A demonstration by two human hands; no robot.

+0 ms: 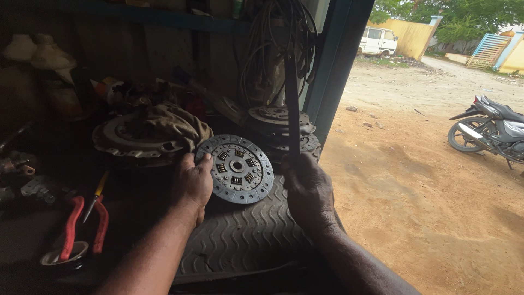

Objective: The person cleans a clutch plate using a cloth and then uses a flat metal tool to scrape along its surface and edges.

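Note:
A round grey clutch disc point(236, 169) with springs around its hub leans on a worn tyre tread point(245, 237). My left hand point(192, 183) rests on the disc's left edge, fingers curled over the rim. My right hand point(308, 191) is closed around a long dark flat bar point(293, 104) that stands upright, just right of the disc.
A pressure plate point(128, 139) with a brown rag point(177, 124) on it lies behind the left hand. More clutch discs point(278, 123) are stacked behind. Red-handled pliers point(82, 224) and a yellow screwdriver point(98, 191) lie left. Cables point(273, 49) hang above. A motorcycle point(491, 131) stands outside on dirt.

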